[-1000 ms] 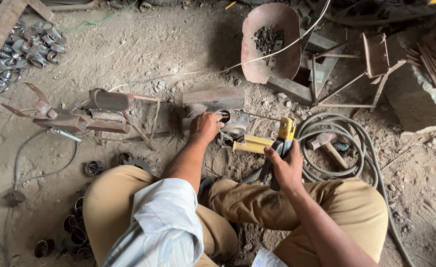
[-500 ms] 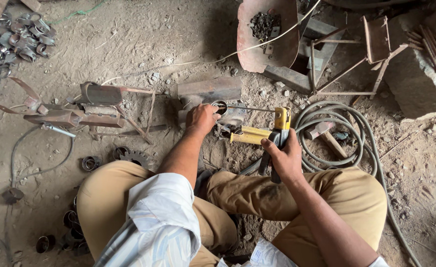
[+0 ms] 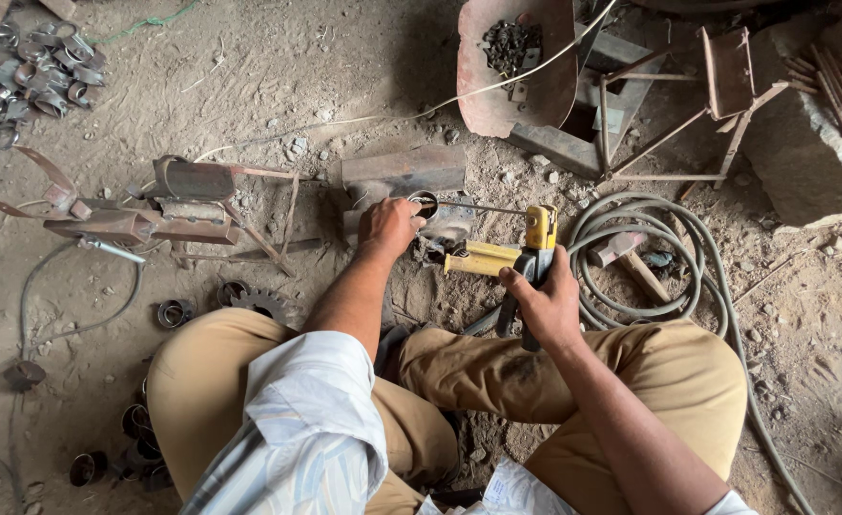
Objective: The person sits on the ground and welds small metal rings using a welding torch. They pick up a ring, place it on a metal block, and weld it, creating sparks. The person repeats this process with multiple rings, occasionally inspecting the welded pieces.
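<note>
The left hand (image 3: 387,225) grasps a small metal ring (image 3: 425,203) seated on the steel block (image 3: 404,172). Just right of the block, the right hand (image 3: 547,303) is clenched on a yellow electrode holder (image 3: 531,250). Judged step: positioning for a weld; next calls for steadying the rod tip at the ring.

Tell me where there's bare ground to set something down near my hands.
The widest free patch is the dirt floor between the pile of metal rings and the rusty pan. It is crowded around the left hand at the metal block, and by the right hand with the yellow electrode holder beside the coiled hose.
</note>
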